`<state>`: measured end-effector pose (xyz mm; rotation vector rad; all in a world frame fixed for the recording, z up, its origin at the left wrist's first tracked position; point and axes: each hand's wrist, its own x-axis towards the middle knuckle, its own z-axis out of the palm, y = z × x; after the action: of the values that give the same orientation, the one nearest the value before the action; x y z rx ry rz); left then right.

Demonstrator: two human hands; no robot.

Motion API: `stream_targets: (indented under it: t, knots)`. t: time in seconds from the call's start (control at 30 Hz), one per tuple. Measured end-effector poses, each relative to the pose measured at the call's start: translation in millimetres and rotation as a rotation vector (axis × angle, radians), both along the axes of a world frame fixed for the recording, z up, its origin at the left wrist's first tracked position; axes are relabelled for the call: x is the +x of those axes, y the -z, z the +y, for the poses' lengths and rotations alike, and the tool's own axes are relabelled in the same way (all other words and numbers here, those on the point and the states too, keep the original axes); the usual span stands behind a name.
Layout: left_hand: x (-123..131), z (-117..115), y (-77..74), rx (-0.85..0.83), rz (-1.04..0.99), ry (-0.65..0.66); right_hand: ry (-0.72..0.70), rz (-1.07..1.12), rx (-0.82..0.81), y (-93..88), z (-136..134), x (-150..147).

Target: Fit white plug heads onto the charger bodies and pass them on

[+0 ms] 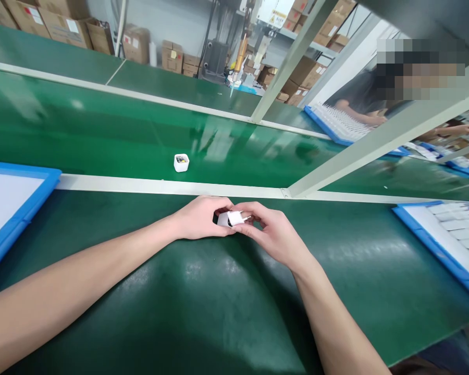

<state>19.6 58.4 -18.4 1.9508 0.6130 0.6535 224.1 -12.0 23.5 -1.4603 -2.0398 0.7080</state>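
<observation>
Over the green bench, my two hands meet around a small white plug-in charger. My left hand (199, 217) is closed around the charger's white housing (222, 219). Between thumb and fingers, my right hand (277, 229) pinches the white end piece (235, 218), whose metal pins point to the right. A dark gap shows where housing and end piece meet; I cannot tell how far they are joined. Farther back, beyond the pale rail, a similar white housing (181, 163) stands with its open top showing parts inside.
A blue-edged tray (42, 179) lies at the left, another tray (418, 208) with rows of white pieces at the right. A pale rail (172, 186) and slanted post (336, 161) border the bench (172, 312). Another person (359, 96) sits at the back right, near boxes and a machine.
</observation>
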Motion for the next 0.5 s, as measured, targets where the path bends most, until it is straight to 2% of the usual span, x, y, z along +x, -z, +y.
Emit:
stream_targets:
  t: [0.1, 0.2, 0.27, 0.5]
  knots:
    - [0, 0, 1.2, -0.014, 0.0, 0.02, -0.066, -0.083, 0.124, 1.2, 0, 4]
    - [0, -1, 1.7, -0.045, 0.012, 0.002, -0.047, -0.169, 0.372, 6.4, 1, 6]
    - [0, -1, 1.7, -0.036, 0.026, -0.004, -0.042, -0.208, 0.458, 9.5, 3, 6]
    - [0, -1, -0.1, -0.013, 0.012, -0.015, -0.137, -0.218, 0.382, 11.4, 2, 2]
